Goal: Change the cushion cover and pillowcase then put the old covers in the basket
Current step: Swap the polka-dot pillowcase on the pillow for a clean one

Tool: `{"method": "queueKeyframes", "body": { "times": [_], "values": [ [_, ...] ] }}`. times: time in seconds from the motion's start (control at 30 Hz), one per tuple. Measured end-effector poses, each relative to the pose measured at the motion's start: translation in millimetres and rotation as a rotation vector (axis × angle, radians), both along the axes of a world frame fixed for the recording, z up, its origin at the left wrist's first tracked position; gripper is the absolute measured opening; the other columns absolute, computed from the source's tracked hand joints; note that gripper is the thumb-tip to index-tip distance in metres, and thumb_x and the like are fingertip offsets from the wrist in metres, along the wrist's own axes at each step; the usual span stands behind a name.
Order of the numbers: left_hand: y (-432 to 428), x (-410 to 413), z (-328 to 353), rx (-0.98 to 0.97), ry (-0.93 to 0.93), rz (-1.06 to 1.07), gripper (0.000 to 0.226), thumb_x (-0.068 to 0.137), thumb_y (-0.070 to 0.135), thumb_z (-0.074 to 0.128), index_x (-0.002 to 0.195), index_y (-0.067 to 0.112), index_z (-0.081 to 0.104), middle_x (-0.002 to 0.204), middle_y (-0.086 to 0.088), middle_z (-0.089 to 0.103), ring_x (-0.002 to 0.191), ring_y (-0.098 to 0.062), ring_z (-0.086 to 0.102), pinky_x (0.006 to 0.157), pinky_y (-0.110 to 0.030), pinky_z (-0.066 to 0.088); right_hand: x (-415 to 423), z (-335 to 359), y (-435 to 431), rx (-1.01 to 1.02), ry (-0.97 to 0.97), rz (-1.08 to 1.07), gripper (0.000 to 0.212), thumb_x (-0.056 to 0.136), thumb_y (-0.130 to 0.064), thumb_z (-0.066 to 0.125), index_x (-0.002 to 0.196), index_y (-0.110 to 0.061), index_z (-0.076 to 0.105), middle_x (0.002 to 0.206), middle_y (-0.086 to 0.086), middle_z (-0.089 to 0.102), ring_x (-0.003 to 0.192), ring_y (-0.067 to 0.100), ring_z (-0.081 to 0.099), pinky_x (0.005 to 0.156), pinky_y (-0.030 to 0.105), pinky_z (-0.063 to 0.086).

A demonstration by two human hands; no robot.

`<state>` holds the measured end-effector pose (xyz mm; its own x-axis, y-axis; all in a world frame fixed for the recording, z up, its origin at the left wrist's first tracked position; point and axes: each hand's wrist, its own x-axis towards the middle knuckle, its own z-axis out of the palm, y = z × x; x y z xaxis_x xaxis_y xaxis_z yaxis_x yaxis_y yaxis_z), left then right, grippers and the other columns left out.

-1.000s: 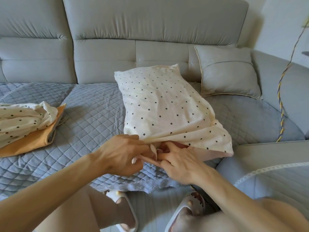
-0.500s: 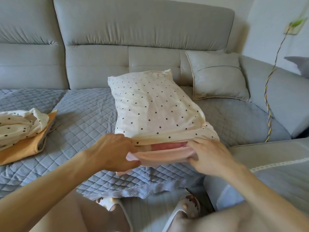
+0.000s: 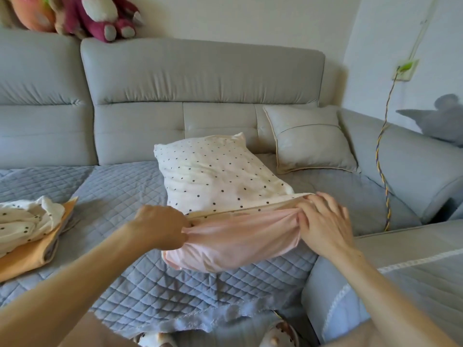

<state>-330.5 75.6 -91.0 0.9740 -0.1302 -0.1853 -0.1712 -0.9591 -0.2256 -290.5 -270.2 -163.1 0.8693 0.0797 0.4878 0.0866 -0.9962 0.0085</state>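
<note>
**Pink inner pillow half out of dotted case: both hands at the open end**

Location. The pink pillow [image 3: 233, 244] in its polka-dot pillowcase [image 3: 213, 176] lies mid-seat on the sofa [image 3: 200, 78], on the quilted seat cover [image 3: 120, 196]. The bare pink end is near the seat's front edge and the cased end points toward the backrest.

Governing relation. The long axis runs away from the person, front edge to backrest, leaning slightly left at the far end. The case's open hem crosses that axis from one hand to the other. Each hand sits at one near corner, so neither is nearer. In my judgement any pull must act along the axis, with the case travelling toward or away from the backrest.

Hands. The left hand [image 3: 160, 227] is fisted, pinching pink fabric at the left end of the hem. The right hand [image 3: 323, 221] has bent fingers bunching pink fabric at the right end; its thumb is hidden.

Condition. The case is cream with dark dots, slack and wrinkled, and covers roughly the far two-thirds. The exposed pink end is soft, creased and sagging.

Other items. Dotted cloth [image 3: 27, 219] lies on an orange cover [image 3: 22, 261] toward the seat's left edge. A grey cushion [image 3: 310, 141] leans at the back right corner. No basket is in view.
</note>
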Motion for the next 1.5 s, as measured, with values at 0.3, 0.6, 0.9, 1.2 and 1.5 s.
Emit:
{"method": "queueKeyframes", "body": {
  "times": [0.3,0.6,0.9,1.2,1.5],
  "values": [
    [-3.0,-3.4,-34.8,-0.416,-0.577,0.14,0.029,0.099,0.049,0.04,0.109,0.045,0.067,0.107,0.014,0.069,0.088,-0.024,0.067,0.065,-0.031,0.041,21.4,0.9,12.2,0.043,0.177,0.172,0.026,0.098,-0.03,0.047,0.118,-0.029,0.063,0.127,-0.011,0.064,0.105,0.019,0.051,0.086,0.036,0.047],
    [-2.5,5.5,-50.2,-0.405,-0.264,0.143,0.04,0.084,0.059,0.053,0.117,0.038,0.044,0.111,0.017,0.054,0.094,-0.014,0.062,0.073,-0.033,0.051,42.8,21.3,20.8,0.142,-0.149,0.078,0.013,0.093,-0.023,0.062,0.093,-0.01,0.062,0.095,0.01,0.071,0.085,0.031,0.058,0.067,0.037,0.047],
    [-16.3,6.3,-67.9,-0.765,-0.313,0.122,0.006,0.076,0.026,0.056,0.072,0.028,0.059,0.068,0.012,0.058,0.068,-0.017,0.057,0.055,-0.031,0.045,18.8,25.2,61.2,0.246,-0.269,0.441,0.049,0.086,-0.018,0.069,0.133,-0.018,0.054,0.094,-0.005,0.069,0.091,0.022,0.054,0.079,0.04,0.048],
    [37.4,-37.7,-94.4,-0.367,-0.738,-0.295,0.033,0.068,-0.004,0.07,0.085,0.017,0.052,0.08,0.003,0.049,0.063,-0.019,0.052,0.032,-0.021,0.03,7.9,8.0,64.0,-0.128,-0.196,0.392,0.015,0.081,-0.026,0.051,0.082,-0.014,0.06,0.093,0.003,0.058,0.088,0.028,0.051,0.066,0.043,0.048],
    [32.0,-70.9,-104.8,-0.663,-0.816,-0.008,0.024,0.068,0.007,0.052,0.074,0.025,0.039,0.064,0.012,0.04,0.045,-0.019,0.035,0.037,-0.023,0.034,-29.8,-26.8,16.8,-0.145,-0.247,0.346,0.035,0.059,0.005,0.073,0.088,-0.005,0.056,0.085,0.011,0.053,0.073,0.032,0.048,0.05,0.038,0.045]
  ]
}}
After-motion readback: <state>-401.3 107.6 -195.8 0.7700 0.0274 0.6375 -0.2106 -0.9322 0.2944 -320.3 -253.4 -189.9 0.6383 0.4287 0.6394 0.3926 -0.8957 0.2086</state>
